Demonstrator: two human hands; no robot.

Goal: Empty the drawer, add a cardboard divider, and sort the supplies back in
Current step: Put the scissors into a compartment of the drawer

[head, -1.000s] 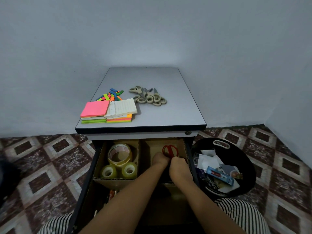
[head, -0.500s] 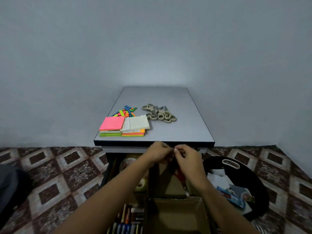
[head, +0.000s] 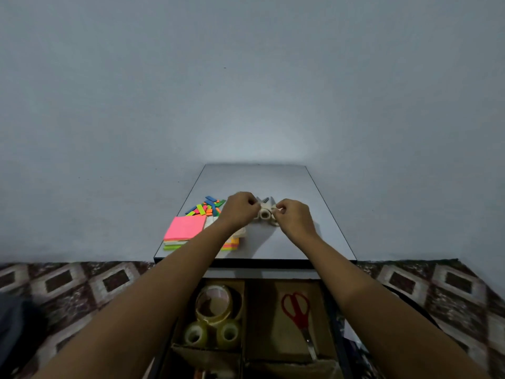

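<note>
Up top, left hand and right hand each pinch the beige scissors lying between them.

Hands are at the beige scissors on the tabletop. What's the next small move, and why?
Probably lift the beige scissors off the tabletop and bring them down toward the right compartment. The left hand and right hand pinch them, red scissors lie in that compartment, and tape rolls fill the left one.

We face a plain pale-blue wall; our grey desk stands against it on brown patterned floor tiles.
</note>
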